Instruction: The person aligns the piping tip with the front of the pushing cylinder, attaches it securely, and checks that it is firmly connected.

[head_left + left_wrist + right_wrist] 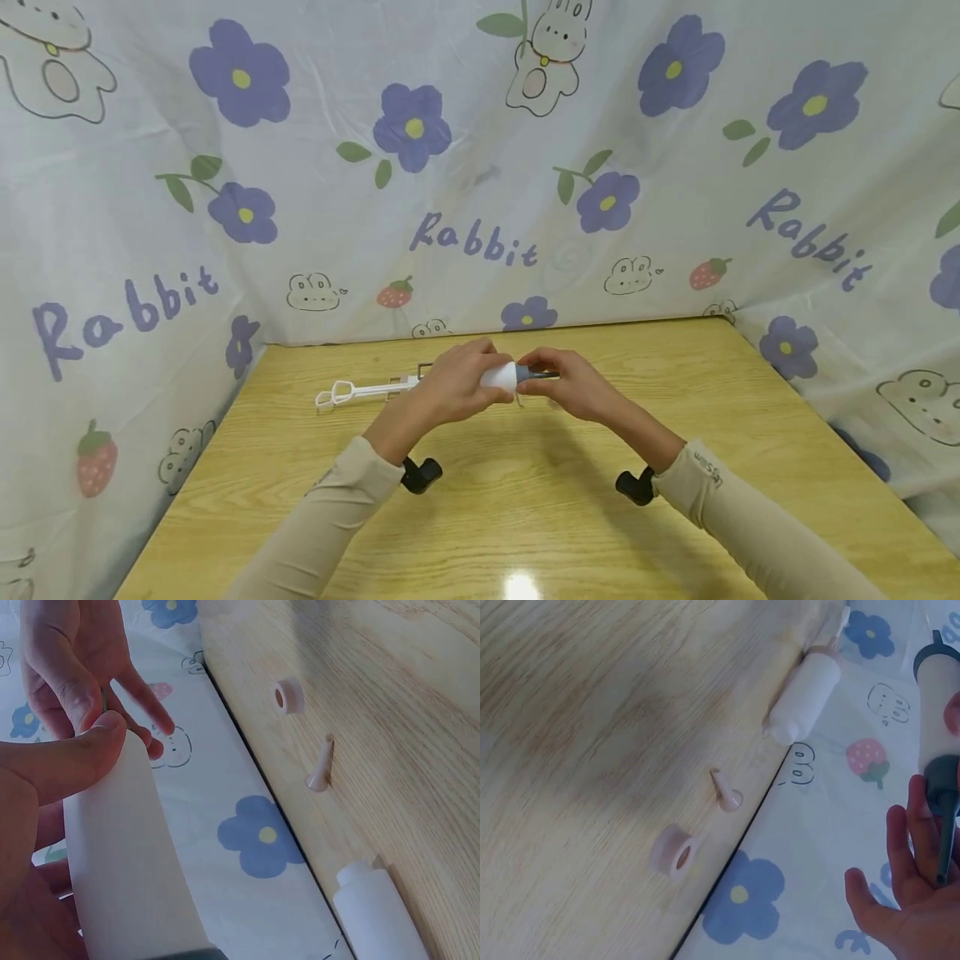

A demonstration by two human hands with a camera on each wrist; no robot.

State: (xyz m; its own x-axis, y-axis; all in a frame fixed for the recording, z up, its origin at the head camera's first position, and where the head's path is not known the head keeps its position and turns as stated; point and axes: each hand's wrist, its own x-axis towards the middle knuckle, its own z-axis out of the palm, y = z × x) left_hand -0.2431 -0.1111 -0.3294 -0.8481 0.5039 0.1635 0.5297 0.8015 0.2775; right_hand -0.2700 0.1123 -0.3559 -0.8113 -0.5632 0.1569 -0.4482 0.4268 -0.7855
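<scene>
My left hand [457,383] grips a white cylindrical tube [135,847], held sideways above the table. Dark blue-grey fittings sit at both tube ends in the right wrist view: an end piece [936,651] with a small tab, and a cap with a long thin nozzle [947,840]. My right hand [573,385] pinches the nozzle cap [523,373] between thumb and fingers. Its fingers lie behind the nozzle in the right wrist view. My left thumb [101,750] presses along the tube near the capped end. The left hand covers much of the tube in the head view.
On the wooden table [480,517] lie another white tube [806,697], a small pale cone-shaped nozzle [726,791] and a pale ring cap [673,849]. A white rod with a looped handle [341,394] extends left of my hands. Rabbit-print cloth [480,167] stands behind the table.
</scene>
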